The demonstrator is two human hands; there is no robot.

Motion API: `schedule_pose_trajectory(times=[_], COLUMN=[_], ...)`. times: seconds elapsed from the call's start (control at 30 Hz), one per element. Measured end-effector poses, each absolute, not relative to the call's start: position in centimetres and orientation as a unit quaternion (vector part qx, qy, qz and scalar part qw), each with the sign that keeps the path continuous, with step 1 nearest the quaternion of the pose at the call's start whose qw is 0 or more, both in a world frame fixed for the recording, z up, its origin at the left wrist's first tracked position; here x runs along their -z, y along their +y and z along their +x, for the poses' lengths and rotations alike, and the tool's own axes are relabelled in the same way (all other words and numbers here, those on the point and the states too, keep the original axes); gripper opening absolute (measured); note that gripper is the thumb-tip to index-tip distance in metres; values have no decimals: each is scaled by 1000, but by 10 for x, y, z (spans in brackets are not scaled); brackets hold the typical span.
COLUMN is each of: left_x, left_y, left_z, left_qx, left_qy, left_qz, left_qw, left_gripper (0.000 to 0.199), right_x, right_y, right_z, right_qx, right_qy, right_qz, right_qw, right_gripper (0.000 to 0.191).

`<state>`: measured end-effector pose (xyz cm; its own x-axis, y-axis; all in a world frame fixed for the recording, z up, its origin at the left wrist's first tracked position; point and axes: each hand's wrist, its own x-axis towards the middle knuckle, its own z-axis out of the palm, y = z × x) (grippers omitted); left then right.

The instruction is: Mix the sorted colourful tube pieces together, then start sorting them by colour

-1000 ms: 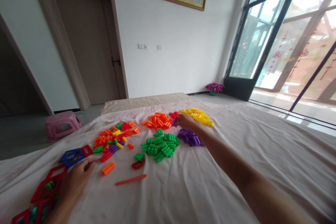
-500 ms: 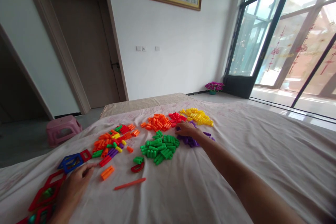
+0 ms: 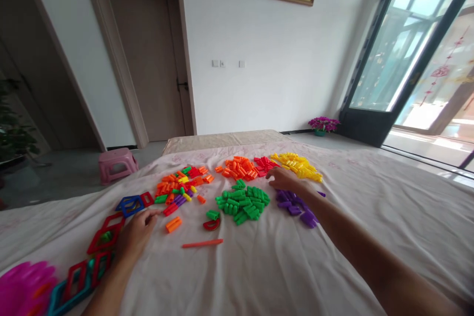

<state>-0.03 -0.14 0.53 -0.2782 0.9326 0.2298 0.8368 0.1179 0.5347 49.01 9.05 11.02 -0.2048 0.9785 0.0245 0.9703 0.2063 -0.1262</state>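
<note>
My right hand hovers low over the far side, between the red pile and the purple pieces, its fingers curled; anything between them is too small to make out. Behind it spread the yellow blocks, with the orange pile further left and the green pile nearer. My left hand rests on the cloth beside a mixed-colour heap, thumb and forefinger near a red piece. Whether it grips anything is unclear.
Magnetic frames lie left of my left arm, near a pink container. An orange block, a red half-round piece and an orange stick lie nearer on the cloth. A pink stool stands beyond.
The view has swung left, bringing the pink container into sight. My right hand has shifted off the purple pieces slightly toward the red pile. My left hand stays by the mixed heap.
</note>
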Motion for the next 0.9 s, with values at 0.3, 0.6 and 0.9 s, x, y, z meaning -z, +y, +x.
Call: schedule_pose_trajectory(times=[0.3, 0.6, 0.9], left_x=[-9, -10, -13], left_y=[-5, -4, -7], left_z=[3, 2, 4], left_qx=[-296, -301, -284], left_qy=[743, 736, 753], left_qz=[593, 598, 584], left_qw=[97, 100, 103], left_gripper=[33, 33, 34], right_x=[-99, -70, -71], right_y=[86, 88, 79], right_z=[310, 208, 221], right_qx=[-18, 29, -2], right_qy=[-919, -915, -902], right_qz=[-380, -401, -430], right_qw=[104, 21, 50], right_gripper=[35, 35, 29])
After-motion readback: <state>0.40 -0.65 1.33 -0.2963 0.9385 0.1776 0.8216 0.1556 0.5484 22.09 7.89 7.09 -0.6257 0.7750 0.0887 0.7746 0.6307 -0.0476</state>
